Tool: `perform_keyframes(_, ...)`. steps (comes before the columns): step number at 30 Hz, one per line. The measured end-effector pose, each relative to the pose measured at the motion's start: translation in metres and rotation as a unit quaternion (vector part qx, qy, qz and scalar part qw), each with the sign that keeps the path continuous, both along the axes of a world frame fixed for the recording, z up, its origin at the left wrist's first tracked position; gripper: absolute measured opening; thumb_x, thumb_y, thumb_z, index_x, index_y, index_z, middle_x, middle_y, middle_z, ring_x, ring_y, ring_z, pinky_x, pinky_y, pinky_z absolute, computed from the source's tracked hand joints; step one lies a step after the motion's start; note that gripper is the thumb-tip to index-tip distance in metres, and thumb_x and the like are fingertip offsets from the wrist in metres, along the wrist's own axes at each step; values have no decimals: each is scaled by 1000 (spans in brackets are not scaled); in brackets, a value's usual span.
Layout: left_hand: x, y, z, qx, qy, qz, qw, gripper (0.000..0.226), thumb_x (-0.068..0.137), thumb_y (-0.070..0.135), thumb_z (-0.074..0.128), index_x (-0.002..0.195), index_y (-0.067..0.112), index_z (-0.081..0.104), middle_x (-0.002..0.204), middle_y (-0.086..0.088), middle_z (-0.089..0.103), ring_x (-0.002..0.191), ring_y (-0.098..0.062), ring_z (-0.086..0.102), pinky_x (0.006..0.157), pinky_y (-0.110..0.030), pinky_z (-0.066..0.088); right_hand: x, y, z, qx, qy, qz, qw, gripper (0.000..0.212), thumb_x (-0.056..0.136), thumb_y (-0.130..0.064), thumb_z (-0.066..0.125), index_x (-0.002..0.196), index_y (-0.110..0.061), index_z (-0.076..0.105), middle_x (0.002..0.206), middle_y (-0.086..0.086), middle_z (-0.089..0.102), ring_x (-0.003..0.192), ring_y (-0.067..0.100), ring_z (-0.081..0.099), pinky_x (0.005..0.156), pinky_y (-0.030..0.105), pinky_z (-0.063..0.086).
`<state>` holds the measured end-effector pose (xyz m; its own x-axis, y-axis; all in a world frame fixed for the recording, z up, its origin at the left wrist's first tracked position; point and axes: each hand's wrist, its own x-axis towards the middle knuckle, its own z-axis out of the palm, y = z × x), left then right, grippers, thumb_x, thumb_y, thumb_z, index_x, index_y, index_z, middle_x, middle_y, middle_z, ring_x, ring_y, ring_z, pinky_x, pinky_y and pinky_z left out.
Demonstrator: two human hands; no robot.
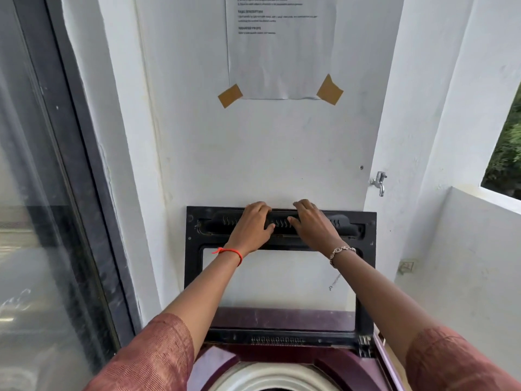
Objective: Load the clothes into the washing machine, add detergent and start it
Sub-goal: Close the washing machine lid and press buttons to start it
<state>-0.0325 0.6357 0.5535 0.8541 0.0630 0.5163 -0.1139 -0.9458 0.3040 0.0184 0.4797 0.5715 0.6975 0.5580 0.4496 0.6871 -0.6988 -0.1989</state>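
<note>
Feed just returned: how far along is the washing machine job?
Done: the lid stands raised against the wall, tub rim exposed. In hand: left hand and right hand grip the lid's top edge. Left: no clothes or detergent show, so loading, dosing and starting seem ahead.

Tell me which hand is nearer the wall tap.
Right. The right hand grips the raised lid left of and below the tap; the left hand grips it farther left.

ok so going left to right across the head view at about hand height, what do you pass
glass door → dark door frame → left hand → right hand → tap → opening with greenery. Both hands grip the top edge of the raised lid; it spans them, so it is left out.
</note>
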Motion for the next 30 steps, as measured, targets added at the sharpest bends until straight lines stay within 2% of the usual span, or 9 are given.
perform_keyframes(6,21,6,-8,24,2,36,999,51,94,28,51,137,6,38,138,-8,41,132,-24,30,114,-32,22,26,5,-3,-37,-1,-32,999,41,98,-29,39,130,-3,39,132,14,45,122,31,41,105,40,30)
perform_keyframes(10,30,6,-13,67,-13,72,995,49,92,32,52,134,10,41,133,-6,39,127,-26,31,114,-38,18,34,6,-5,-55,-6,-35,998,40,98,-30,39,129,-5,40,131,12,47,125,28,37,107,44,29)
perform_keyframes(13,32,4,-16,75,-19,81,994,47,93,33,50,133,11,43,133,-4,40,125,-24,33,114,-38,17,38,6,-8,-41,9,-29,999,38,97,-30,41,124,-4,47,128,11,47,122,27,39,105,43,30)
perform_keyframes(17,31,2,-17,57,-23,79,995,46,93,31,51,133,10,44,132,-4,43,125,-23,35,113,-36,17,38,6,-8,-12,30,-26,999,34,96,-29,44,116,-3,54,123,11,49,118,26,41,102,41,32)
perform_keyframes(20,27,-1,-15,41,-18,77,996,44,93,30,49,133,11,44,135,-2,44,129,-20,35,114,-41,16,34,4,-6,-4,27,-26,999,34,95,-28,46,116,-3,55,123,10,49,119,26,40,101,42,33)
perform_keyframes(24,10,-8,-15,-1,-20,69,997,43,95,28,47,134,11,42,138,-2,45,134,-15,32,118,-46,5,18,-2,-6,1,8,-27,1000,34,95,-28,46,115,-2,55,123,11,49,119,26,39,99,42,33)
perform_keyframes(30,-34,-25,-13,-35,-92,54,994,33,94,27,50,124,12,52,128,-2,53,127,-17,42,117,-43,3,-27,-22,-2,-3,-39,-33,999,34,94,-30,49,116,-4,52,123,9,48,118,25,40,99,42,34)
